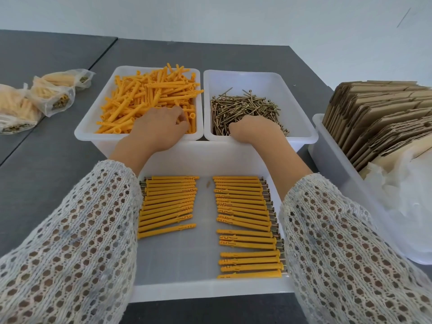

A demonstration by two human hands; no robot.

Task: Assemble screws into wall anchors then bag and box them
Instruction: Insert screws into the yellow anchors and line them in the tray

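1. Head view: loose orange wall anchors [145, 99] are heaped in a white bin [93, 118] at the far left, and loose screws [245, 108] are piled in a second white bin [301, 108] just beside it on the right.
2. The left hand [159, 129] is laid on the anchor heap at the near edge of its bin; its fingers [181, 118] are curled down into the anchors, but it cannot be told whether one is gripped.
3. The right hand [254, 130] is laid on the screw pile; its fingers are bent under and hidden, so their hold cannot be told.
4. Nearer to the person, a shallow white tray [198, 291] is placed, touching the two bins. Two rows of assembled anchors are laid flat in it: a left row [168, 204] and a longer right row [243, 220], with screw heads seen at the outer ends.
5. Both forearms are covered by white open-knit sleeves [70, 242] and are stretched over the tray.
6. At the right, a white bin [327, 155] is filled with flat cardboard boxes [374, 118] standing on edge, and clear plastic bags [402, 188] are lying in front of them.
7. At the far left, filled bags [46, 94] are resting on the grey surface [46, 171].
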